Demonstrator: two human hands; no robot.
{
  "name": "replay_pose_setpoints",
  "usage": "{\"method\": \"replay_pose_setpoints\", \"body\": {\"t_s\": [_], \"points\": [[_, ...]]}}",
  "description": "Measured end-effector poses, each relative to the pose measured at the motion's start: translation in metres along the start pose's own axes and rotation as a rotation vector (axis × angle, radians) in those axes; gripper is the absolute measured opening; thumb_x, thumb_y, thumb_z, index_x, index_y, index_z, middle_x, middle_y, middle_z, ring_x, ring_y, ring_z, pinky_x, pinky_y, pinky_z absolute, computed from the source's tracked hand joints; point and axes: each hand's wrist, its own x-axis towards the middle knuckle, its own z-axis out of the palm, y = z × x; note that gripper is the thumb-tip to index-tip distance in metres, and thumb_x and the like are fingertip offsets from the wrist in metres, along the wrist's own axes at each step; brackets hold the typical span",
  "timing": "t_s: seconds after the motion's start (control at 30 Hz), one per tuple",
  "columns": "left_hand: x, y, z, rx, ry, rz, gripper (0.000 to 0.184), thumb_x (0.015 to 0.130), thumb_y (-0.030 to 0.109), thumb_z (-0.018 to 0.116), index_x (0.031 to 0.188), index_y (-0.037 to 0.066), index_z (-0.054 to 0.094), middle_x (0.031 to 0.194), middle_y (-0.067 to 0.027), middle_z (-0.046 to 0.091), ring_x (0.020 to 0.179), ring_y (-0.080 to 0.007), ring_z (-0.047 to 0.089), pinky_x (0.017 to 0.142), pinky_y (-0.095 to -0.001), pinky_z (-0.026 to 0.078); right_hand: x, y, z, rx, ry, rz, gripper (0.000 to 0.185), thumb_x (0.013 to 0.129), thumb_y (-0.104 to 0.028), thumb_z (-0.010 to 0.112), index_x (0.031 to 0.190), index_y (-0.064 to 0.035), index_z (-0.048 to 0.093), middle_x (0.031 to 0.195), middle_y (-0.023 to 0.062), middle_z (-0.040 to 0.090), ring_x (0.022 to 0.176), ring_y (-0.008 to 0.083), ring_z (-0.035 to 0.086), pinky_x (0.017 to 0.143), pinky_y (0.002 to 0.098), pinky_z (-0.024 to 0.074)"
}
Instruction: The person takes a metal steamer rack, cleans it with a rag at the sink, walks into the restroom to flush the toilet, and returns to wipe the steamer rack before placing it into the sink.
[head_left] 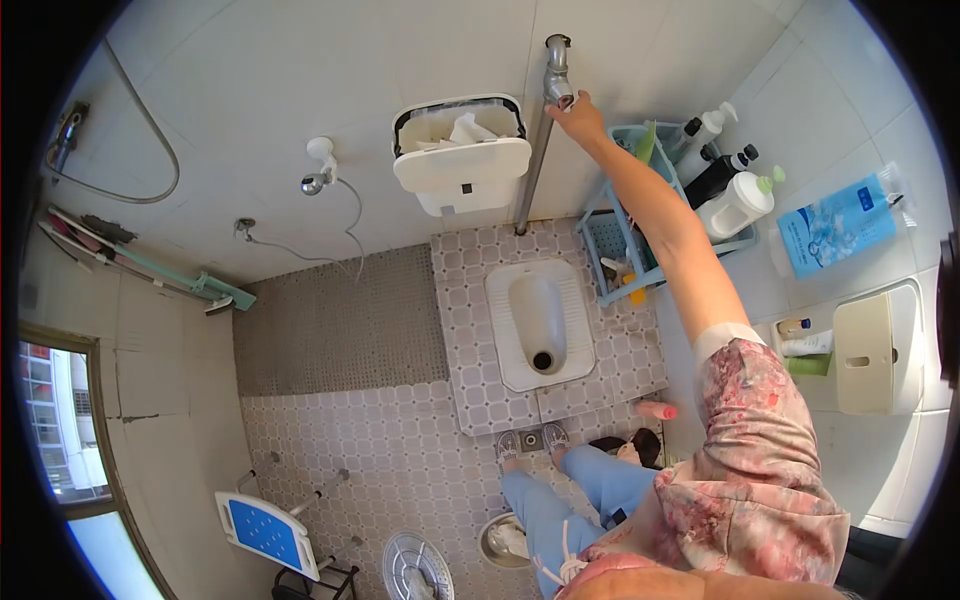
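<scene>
Bathroom floor (340,435) tiled, wall (260,70) pale; right hand (580,116) seemingly closed round pipe fitting (557,84)

the squat toilet (506,350) is white, the floor tiles (340,440) grey-beige with a dotted lattice pattern, the trousers (528,500) light blue, the shirt (760,450) blotched pink and beige, the storage rack (604,222) pale blue, the shower chair seat (262,530) blue and white.

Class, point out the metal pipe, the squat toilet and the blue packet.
Metal pipe (557,78): head view, upper part.
Squat toilet (541,312): head view, inside the bowl.
Blue packet (836,232): head view, printed front.
</scene>
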Motion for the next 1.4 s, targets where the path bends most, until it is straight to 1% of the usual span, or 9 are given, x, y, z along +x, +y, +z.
{"method": "replay_pose_setpoints", "body": {"t_s": [0.03, 0.23, 0.33, 0.63, 0.97, 1.13, 1.23, 1.33, 1.4], "points": [[0.003, -0.003, 0.009, 0.012, -0.01, -0.006, 0.051, 0.091, 0.019, 0.056, 0.134, -0.007, 0.048, 0.131, -0.0194, 0.054, 0.12, -0.0304, 0.054, 0.106, -0.0398, 0.042, 0.004, -0.001, -0.002, 0.007, -0.008, -0.012, 0.093, 0.077, -0.048, 0.073, 0.139, 0.0088, 0.033, 0.106, 0.0223, 0.068, 0.099, 0.0388, 0.065, 0.086, 0.0425, 0.0516], [0.018, -0.011, 0.041, 0.069, -0.022, -0.02, 0.05, 0.091, 0.019, 0.055, 0.133, -0.007, 0.048, 0.131, -0.0193, 0.055, 0.12, -0.0304, 0.054, 0.105, -0.0398, 0.042, 0.014, -0.005, 0.003, -0.163, 0.001, -0.043, 0.066, 0.079, -0.049, 0.071, 0.112, 0.0045, 0.051, 0.099, 0.023, 0.068, 0.096, 0.0399, 0.065, 0.081, 0.0475, 0.0516], [0.022, -0.01, 0.05, 0.089, -0.032, -0.024, 0.05, 0.091, 0.019, 0.055, 0.133, -0.007, 0.048, 0.131, -0.0192, 0.055, 0.119, -0.0304, 0.054, 0.105, -0.0398, 0.042, 0.009, -0.009, -0.001, -0.242, -0.008, -0.031, 0.059, 0.081, -0.049, 0.069, 0.106, 0.0026, 0.052, 0.098, 0.0228, 0.068, 0.094, 0.0397, 0.065, 0.08, 0.0484, 0.0512], [0.03, -0.005, 0.06, 0.12, -0.052, -0.03, 0.049, 0.091, 0.019, 0.054, 0.133, -0.007, 0.048, 0.13, -0.019, 0.055, 0.119, -0.0303, 0.055, 0.105, -0.0398, 0.043, 0.011, -0.009, 0.005, -0.273, 0.022, -0.054, 0.054, 0.083, -0.048, 0.067, 0.104, 0.0005, 0.055, 0.095, 0.0189, 0.068, 0.09, 0.0376, 0.065, 0.078, 0.0486, 0.0507], [0.029, 0.001, 0.051, 0.145, -0.044, -0.028, 0.048, 0.092, 0.018, 0.054, 0.132, -0.007, 0.049, 0.13, -0.0188, 0.056, 0.118, -0.0303, 0.055, 0.104, -0.0399, 0.044, 0.018, -0.002, 0.008, -0.349, 0.026, -0.08, 0.054, 0.084, -0.048, 0.067, 0.103, 0.0007, 0.055, 0.094, 0.0212, 0.068, 0.089, 0.0391, 0.066, 0.077, 0.049, 0.0512], [0.027, 0.005, 0.04, 0.16, -0.042, -0.017, 0.048, 0.092, 0.018, 0.053, 0.132, -0.007, 0.049, 0.129, -0.0187, 0.056, 0.118, -0.0302, 0.056, 0.104, -0.0399, 0.044, 0.017, 0.001, 0.009, -0.323, 0.053, -0.116, 0.055, 0.083, -0.048, 0.067, 0.101, 0.0025, 0.055, 0.091, 0.0255, 0.067, 0.087, 0.0422, 0.066, 0.076, 0.0506, 0.0511], [0.027, 0.011, 0.027, 0.18, -0.039, -0.008, 0.047, 0.092, 0.018, 0.053, 0.132, -0.007, 0.049, 0.129, -0.0186, 0.056, 0.117, -0.0302, 0.056, 0.104, -0.0399, 0.045, 0.014, -0.001, 0.005, -0.309, 0.038, -0.121, 0.052, 0.083, -0.045, 0.068, 0.102, 0.0016, 0.055, 0.091, 0.0218, 0.068, 0.088, 0.0394, 0.067, 0.076, 0.0492, 0.052], [0.027, 0.026, 0.0, 0.215, -0.051, 0.024, 0.047, 0.092, 0.018, 0.053, 0.132, -0.007, 0.049, 0.129, -0.0186, 0.056, 0.117, -0.0302, 0.056, 0.103, -0.0399, 0.045, 0.019, 0.005, 0.01, -0.325, 0.073, -0.167, 0.05, 0.083, -0.044, 0.067, 0.099, 0.0014, 0.055, 0.089, 0.023, 0.068, 0.087, 0.0405, 0.066, 0.075, 0.0501, 0.0519], [0.027, 0.041, -0.024, 0.323, -0.099, 0.092, 0.047, 0.092, 0.018, 0.053, 0.132, -0.007, 0.049, 0.129, -0.0185, 0.056, 0.117, -0.0302, 0.056, 0.103, -0.0399, 0.045, 0.026, 0.018, 0.016, -0.357, 0.087, -0.233, 0.062, 0.082, -0.053, 0.066, 0.103, 0.0043, 0.055, 0.091, 0.0264, 0.068, 0.088, 0.0434, 0.066, 0.077, 0.0502, 0.0513]]}}
